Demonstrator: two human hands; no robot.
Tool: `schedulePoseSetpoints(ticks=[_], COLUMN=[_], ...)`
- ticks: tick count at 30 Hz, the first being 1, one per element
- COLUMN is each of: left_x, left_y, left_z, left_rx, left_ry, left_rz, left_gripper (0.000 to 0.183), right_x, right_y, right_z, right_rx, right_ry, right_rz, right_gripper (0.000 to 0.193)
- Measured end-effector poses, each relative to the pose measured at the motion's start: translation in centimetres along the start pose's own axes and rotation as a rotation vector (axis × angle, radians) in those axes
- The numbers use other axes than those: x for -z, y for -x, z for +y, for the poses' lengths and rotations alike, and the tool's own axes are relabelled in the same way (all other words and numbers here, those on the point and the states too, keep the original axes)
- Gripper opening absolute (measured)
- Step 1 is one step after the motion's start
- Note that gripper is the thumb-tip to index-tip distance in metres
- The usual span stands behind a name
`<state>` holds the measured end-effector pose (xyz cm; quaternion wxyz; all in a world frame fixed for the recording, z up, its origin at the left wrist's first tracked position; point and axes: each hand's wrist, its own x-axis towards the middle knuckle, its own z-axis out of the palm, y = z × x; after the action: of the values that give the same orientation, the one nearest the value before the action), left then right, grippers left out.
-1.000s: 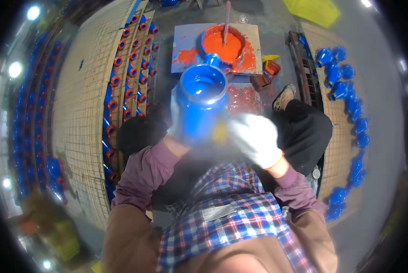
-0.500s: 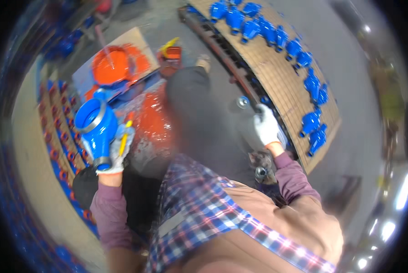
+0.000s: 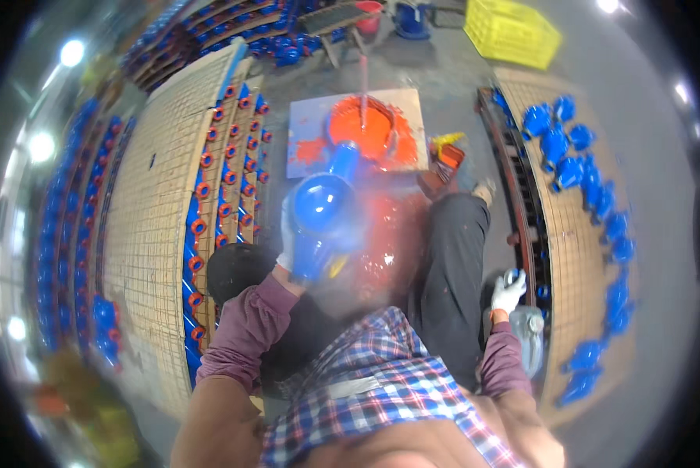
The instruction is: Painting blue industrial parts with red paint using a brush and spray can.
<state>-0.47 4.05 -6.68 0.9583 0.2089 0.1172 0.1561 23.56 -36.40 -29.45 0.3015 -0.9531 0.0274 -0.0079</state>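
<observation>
One blue fitting (image 3: 320,204) in left hand (image 3: 287,238), right hand (image 3: 508,293) beside rail (image 3: 505,156) edge, grip unclear, grey floor (image 3: 497,246) alongside

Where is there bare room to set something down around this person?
The wide beige gridded panel looks mostly bare, left of the blue parts with red rings. At right, the beige gridded board has a free strip between the dark-red metal rail and the glossy blue parts. It is crowded around the right white-gloved hand, beside the translucent plastic jug.
</observation>
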Motion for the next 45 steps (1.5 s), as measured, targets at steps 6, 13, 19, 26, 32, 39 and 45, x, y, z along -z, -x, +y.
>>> schedulePoseSetpoints(ticks=[6, 13, 19, 26, 32, 39, 45], left_x=[-3.2, -3.1, -3.2, -4.1, -3.7, -2.3, -1.3], left_y=[1.1, 0.6, 1.0, 1.1, 1.7, 1.6, 0.8], left_z=[-0.2, -0.4, -0.8, 0.2, 0.5, 1.0, 1.0], left_rx=[-0.24, -0.164, -0.168, -0.381, -0.283, -0.002, 0.005], left_ry=[-0.815, -0.358, -0.463, -0.945, -0.621, 0.229, 0.246], left_rz=[0.165, 0.094, 0.103, 0.049, 0.105, 0.015, -0.034], left_gripper=[0.036, 0.074, 0.082, 0.084, 0.079, 0.081, 0.084], right_x=[-1.2, 8.0, 21.3, 19.7, 16.4, 15.8, 16.7], right_y=[-2.8, -2.3, -1.3, 6.8, 13.9, 15.6, 16.2], right_z=[1.1, -9.5, -25.1, -31.6, -28.3, -25.8, -26.3], right_rx=[0.047, 0.472, 0.447, 0.767, 0.725, 0.528, 0.559], right_ry=[-0.175, -0.352, -1.202, -0.855, -0.751, -0.731, -0.674], right_rz=[0.043, 0.052, 0.358, -0.067, -0.774, -0.887, -0.965], right_gripper=[0.08, 0.078, 0.069, 0.07, 0.071, 0.075, 0.087])
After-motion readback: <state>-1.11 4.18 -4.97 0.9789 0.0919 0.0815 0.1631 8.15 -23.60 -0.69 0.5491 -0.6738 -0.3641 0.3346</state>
